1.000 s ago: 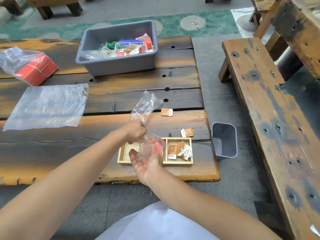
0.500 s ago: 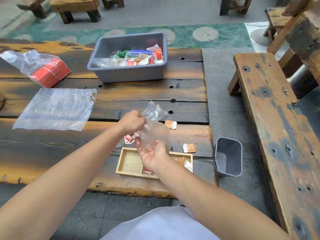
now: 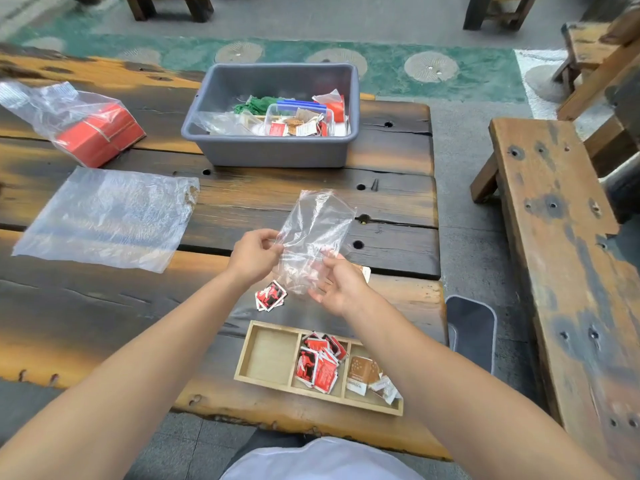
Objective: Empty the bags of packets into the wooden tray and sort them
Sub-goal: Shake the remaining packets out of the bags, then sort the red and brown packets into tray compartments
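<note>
Two hands hold one small clear plastic bag [image 3: 313,237] above the dark wooden surface [image 3: 104,306]: left hand [image 3: 254,254] fingers pinched shut on its edge, right hand [image 3: 341,284] fingers loosely curled against it. One three-compartment wooden tray [image 3: 270,356] lies below: red packets [image 3: 320,363] in the middle, brown packets [image 3: 367,375] at right, and a few red loose packets [image 3: 270,295] outside.

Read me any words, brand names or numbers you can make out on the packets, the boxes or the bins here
No text here can be read.
Red packets in the tray's middle section: white print, too blurred.
Brown packets in the right section: pale marks, too small.
Red packets on the table: blurred.
Red box inside a plastic bag: no print legible.
Packets in the grey bin: too small.
</note>
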A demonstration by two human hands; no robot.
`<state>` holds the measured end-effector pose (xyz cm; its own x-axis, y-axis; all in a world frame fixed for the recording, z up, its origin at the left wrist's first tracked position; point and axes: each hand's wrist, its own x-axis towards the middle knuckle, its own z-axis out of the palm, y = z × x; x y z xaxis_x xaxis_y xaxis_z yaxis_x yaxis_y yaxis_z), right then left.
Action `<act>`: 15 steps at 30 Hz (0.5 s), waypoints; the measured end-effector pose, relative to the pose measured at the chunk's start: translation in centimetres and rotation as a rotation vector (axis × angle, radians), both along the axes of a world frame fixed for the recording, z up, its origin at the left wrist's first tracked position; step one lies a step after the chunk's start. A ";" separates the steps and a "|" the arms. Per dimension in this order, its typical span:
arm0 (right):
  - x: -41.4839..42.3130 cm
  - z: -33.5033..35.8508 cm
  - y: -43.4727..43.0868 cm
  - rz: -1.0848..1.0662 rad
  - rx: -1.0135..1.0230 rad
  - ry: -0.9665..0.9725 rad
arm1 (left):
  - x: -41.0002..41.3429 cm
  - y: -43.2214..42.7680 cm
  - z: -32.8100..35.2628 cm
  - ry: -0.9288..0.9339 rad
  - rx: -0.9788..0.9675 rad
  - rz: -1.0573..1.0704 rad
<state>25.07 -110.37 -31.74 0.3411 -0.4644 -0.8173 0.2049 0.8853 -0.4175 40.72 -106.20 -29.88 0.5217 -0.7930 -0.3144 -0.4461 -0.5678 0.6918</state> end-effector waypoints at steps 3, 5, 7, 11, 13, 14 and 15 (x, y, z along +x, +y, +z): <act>2.2 -1.2 -1.0 0.025 -0.019 0.083 | 2.0 -1.1 -1.9 0.015 0.022 0.014; 3.6 -2.3 -1.6 0.004 -0.016 0.122 | 3.5 -2.3 -3.0 0.020 0.043 0.002; 4.7 -3.6 -2.0 -0.034 -0.006 0.155 | 4.9 -3.5 -4.1 0.027 0.057 0.000; 6.3 -6.1 -2.5 -0.114 0.040 0.203 | 6.8 -5.8 -7.0 0.040 0.108 -0.055; 6.7 -7.3 -2.5 -0.153 0.059 0.243 | 7.2 -6.6 -8.6 0.049 0.146 -0.088; 6.8 -7.8 -2.5 -0.171 0.067 0.262 | 7.3 -6.8 -9.5 0.056 0.164 -0.102; 6.8 -8.3 -2.5 -0.191 0.076 0.282 | 7.4 -7.0 -10.4 0.062 0.176 -0.110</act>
<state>31.89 -112.86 -40.06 0.0099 -0.4327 -0.9015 0.2561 0.8725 -0.4160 48.09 -113.16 -40.31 0.4102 -0.7742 -0.4820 -0.4720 -0.6325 0.6141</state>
